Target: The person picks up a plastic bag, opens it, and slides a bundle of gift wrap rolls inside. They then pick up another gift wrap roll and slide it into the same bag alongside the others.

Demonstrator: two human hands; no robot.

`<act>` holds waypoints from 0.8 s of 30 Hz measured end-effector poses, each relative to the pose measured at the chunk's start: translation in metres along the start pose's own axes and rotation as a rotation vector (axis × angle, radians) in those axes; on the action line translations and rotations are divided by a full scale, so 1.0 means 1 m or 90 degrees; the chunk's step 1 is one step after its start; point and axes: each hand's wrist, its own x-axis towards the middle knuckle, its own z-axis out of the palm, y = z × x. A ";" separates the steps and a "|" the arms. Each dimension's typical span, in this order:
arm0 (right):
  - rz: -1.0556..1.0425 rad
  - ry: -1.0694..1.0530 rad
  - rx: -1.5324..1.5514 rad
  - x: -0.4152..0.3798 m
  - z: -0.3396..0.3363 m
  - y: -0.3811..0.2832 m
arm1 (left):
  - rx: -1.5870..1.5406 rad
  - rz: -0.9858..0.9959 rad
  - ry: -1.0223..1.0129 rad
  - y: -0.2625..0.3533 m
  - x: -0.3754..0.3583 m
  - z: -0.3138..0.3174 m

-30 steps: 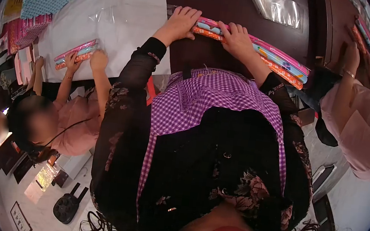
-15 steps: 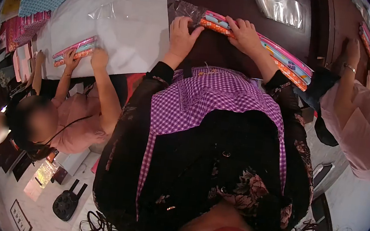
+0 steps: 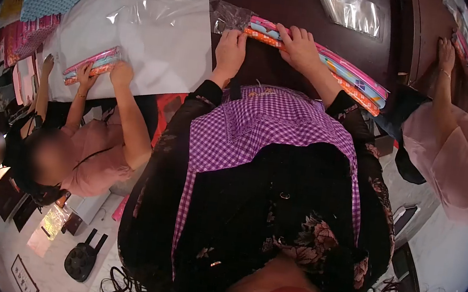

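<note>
Upper middle of frame, I see my left hand [image 3: 231, 46] holding the clear bag [image 3: 229, 16] mouth while my right hand [image 3: 297, 47] grips the colourful rolls [image 3: 337, 68], barely inside yet.

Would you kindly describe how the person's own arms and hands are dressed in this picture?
Both arms wear long, sheer black sleeves with a faint floral print, reaching to the wrists. The left hand and the right hand are bare, without gloves; no rings or bracelets can be made out.

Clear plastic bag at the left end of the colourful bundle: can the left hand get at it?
Probably yes. The left hand rests right beside the clear plastic bag at the bundle end, with nothing between them.
</note>
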 end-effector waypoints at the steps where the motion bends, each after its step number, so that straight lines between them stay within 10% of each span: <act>1: -0.001 -0.009 0.002 0.000 -0.001 0.000 | 0.000 0.002 -0.002 0.001 0.000 0.000; 16: -0.029 0.001 -0.026 -0.003 0.006 -0.007 | -0.001 -0.140 -0.346 0.010 0.031 -0.022; 24: -0.047 0.017 -0.029 -0.004 0.009 -0.012 | 0.348 0.266 -0.285 0.015 0.044 -0.052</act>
